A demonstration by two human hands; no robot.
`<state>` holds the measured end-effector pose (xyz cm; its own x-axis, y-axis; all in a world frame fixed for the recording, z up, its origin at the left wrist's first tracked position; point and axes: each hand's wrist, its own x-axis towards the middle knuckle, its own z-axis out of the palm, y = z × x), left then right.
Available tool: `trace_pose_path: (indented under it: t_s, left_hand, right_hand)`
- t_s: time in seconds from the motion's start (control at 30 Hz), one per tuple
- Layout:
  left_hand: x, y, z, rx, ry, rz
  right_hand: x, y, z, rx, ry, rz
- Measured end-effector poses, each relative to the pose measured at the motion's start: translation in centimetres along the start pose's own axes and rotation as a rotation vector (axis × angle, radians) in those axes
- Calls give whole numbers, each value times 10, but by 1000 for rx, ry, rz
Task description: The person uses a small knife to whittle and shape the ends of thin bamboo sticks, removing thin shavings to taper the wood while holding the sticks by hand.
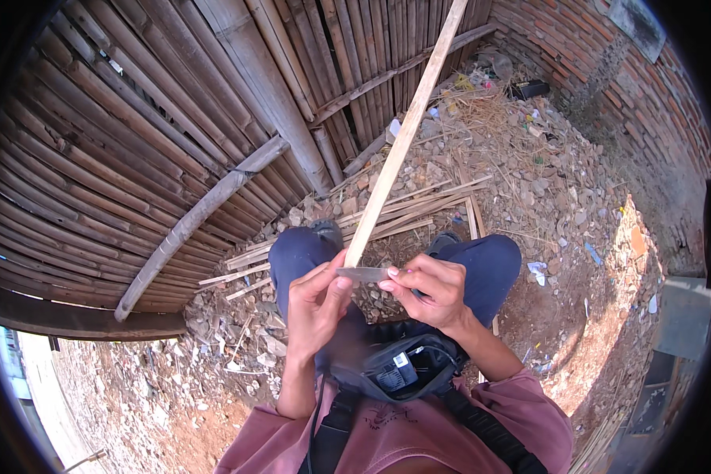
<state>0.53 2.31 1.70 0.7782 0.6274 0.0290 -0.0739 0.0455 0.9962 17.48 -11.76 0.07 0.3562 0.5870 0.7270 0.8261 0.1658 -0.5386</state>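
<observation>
Your fingers [341, 278] of the left hand [316, 304] pinch the slat [403, 134] at its near end over your knees while the right hand [430, 288] clasps the blade [362, 274] against it, so a slip could cut your left thumb.

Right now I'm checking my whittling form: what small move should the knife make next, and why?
Probably a short push of the blade up along the bamboo strip, away from the body. The right hand holds the blade across the strip's lower end, the left hand grips that end, and the strip rises away over the knees.
</observation>
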Motion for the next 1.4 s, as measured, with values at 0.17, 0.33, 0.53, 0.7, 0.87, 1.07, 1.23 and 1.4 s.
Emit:
trace_pose_path:
  t_s: [0.17,0.33,0.53,0.7,0.87,1.07,1.23,1.4]
  left_hand:
    - [-1,-6,1,-11,22,14]
    - [-2,-5,1,-50,59,-8]
    - [-3,-9,3,-71,108,-35]
    - [-4,-12,2,-122,144,-89]
    - [-4,-17,2,-16,140,-19]
    - [-6,-7,1,-24,169,-122]
    - [-5,-12,6,57,171,-40]
    - [-6,-7,10,207,163,55]
  right_hand:
    - [-1,-2,0,-28,9,-15]
    - [0,-4,-3,-54,-14,-30]
    - [1,-4,-2,-82,13,-30]
    - [-1,-2,1,-57,12,6]
    - [0,-3,2,-54,30,-11]
    - [-2,-3,2,-106,39,-55]
    - [0,0,1,-119,34,-36]
    - [3,4,1,-122,29,-41]
